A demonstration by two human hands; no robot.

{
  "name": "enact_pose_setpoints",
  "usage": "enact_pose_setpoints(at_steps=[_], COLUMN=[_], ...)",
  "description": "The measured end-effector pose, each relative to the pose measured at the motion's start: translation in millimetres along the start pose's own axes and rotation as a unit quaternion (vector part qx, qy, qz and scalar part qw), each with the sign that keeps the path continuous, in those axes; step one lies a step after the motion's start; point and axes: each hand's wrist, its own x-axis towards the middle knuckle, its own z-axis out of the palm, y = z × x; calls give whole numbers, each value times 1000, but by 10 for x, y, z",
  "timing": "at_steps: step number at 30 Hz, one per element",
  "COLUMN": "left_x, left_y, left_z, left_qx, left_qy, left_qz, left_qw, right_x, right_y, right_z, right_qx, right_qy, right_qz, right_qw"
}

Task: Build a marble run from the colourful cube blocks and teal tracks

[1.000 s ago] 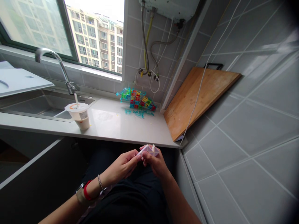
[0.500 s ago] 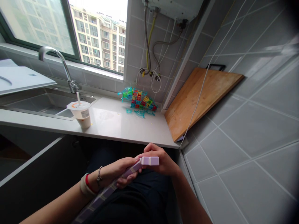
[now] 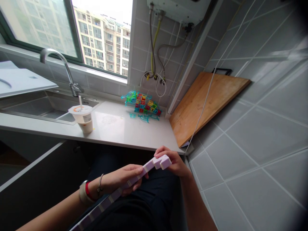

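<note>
A long snake puzzle (image 3: 106, 202) of lilac blocks with pale edges slants up across my lap from the bottom of the head view. My left hand (image 3: 125, 179) is closed around its upper part, thumb on top and fingers underneath. My right hand (image 3: 176, 164) grips the far end, where the last few blocks bend into a small zigzag. Part of my right fingers is hidden behind those blocks. The lower end of the snake puzzle runs out of view.
On the counter (image 3: 115, 131) stand a cup with a straw (image 3: 85, 120) and a colourful pile of plastic pieces (image 3: 144, 106). A sink (image 3: 53, 104) with a tap (image 3: 64, 64) is at left. A wooden board (image 3: 207, 102) leans on the tiled wall; an open cabinet door (image 3: 36, 179) lies lower left.
The end of the snake puzzle has turned from a flat sideways bend into a raised zigzag. My right hand has shifted slightly right, and my left hand a little left.
</note>
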Motion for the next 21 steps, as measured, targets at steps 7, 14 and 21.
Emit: enact_pose_setpoints(at_steps=[7, 14, 21], left_x=[-12, -78, -161], left_y=[97, 159, 208], left_z=[101, 267, 135], left_qx=[84, 167, 121], left_qy=[74, 101, -99], left_qz=[59, 65, -91], left_qw=[992, 979, 983], right_x=[-120, -39, 132], right_y=[273, -6, -381], right_z=[299, 350, 126], right_qx=[90, -5, -42], right_qy=[34, 38, -263], right_qz=[110, 65, 30], right_qw=[989, 997, 963])
